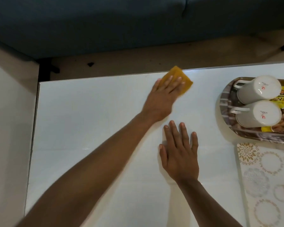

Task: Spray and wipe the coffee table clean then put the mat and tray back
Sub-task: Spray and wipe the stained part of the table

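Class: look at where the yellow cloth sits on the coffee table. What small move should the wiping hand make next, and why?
Probably sweep the yellow cloth back toward the near side. The left hand presses it flat at the coffee table far edge, so there is no farther to push.

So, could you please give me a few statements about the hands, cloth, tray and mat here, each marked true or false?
1. The left hand presses a yellow cloth near the coffee table's far edge. True.
2. The right hand holds a spray bottle. False: it lies flat on the table, holding nothing.
3. Two white mugs stand upside down on the tray. True.
4. The patterned mat lies under the tray. False: it lies beside it, nearer the camera.
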